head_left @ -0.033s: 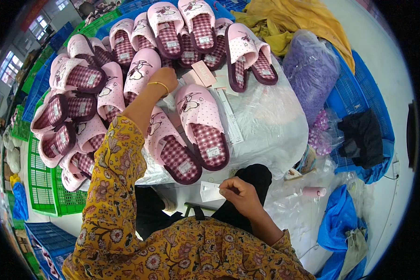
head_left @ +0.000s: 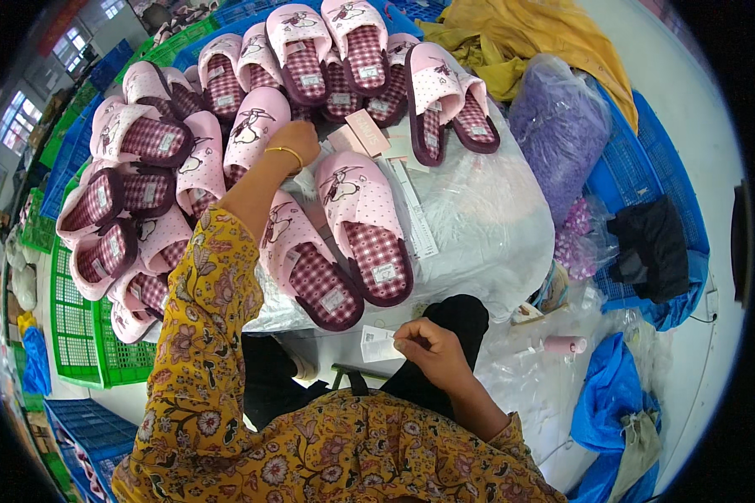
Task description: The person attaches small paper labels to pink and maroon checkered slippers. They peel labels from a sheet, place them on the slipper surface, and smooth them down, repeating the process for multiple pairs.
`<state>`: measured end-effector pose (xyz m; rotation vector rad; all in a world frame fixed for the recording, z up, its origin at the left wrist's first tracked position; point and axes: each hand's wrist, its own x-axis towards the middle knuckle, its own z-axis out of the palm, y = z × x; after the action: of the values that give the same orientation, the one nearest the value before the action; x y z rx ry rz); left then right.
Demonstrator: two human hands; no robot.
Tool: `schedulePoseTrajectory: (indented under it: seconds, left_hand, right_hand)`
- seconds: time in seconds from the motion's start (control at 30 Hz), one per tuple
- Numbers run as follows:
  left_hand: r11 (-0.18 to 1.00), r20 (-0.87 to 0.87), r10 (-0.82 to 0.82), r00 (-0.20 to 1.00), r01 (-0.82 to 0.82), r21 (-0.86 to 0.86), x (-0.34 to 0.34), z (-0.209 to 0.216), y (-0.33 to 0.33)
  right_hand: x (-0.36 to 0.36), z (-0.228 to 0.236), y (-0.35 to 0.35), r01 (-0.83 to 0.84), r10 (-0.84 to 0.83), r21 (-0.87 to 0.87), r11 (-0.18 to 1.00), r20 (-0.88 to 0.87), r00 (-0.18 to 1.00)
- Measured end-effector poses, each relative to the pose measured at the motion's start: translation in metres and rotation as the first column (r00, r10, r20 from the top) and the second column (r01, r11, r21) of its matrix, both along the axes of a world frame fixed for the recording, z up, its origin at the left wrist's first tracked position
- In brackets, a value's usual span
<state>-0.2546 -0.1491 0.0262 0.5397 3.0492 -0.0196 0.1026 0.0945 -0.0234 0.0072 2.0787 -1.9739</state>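
A small white paper label [head_left: 379,344] with dark print is pinched between the thumb and fingers of my right hand [head_left: 434,352], low in front of my lap. My left hand [head_left: 297,144] reaches in among the pink slippers, closed, its fingertips hidden; what it holds, if anything, cannot be made out. Just beside it stands an upright pink slipper [head_left: 256,126]. Nearer to me lie two pink slippers with plum checked insoles, a left one [head_left: 323,289] and a right one [head_left: 377,251]. Pink cards [head_left: 366,132] lie right of my left hand.
Many more pink slippers [head_left: 147,138] are heaped at the left and back. They rest on a bulky white plastic-wrapped bundle [head_left: 486,226]. Green crates [head_left: 75,323] stand left, blue crates [head_left: 658,168] right, near a bag of purple material [head_left: 558,126]. A pink spool [head_left: 564,344] lies lower right.
The label in my right hand has tilted slightly, so its printed side shows more clearly. Both hands stay in place.
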Motion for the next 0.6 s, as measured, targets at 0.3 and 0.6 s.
schedulePoseTrajectory:
  seconds: [0.3, 0.6]
  left_hand:
    - [0.984, -0.129, -0.11, 0.986, 0.126, 0.122, 0.005, 0.001, -0.02]
    - [0.979, -0.062, -0.052, 0.997, 0.063, 0.195, 0.002, -0.005, -0.018]
  right_hand:
    - [0.005, -0.005, -0.002, -0.025, 0.025, -0.023, 0.999, 0.02, 0.999]
    - [0.002, -0.01, -0.001, 0.015, -0.015, -0.014, 1.0, 0.019, 1.0]
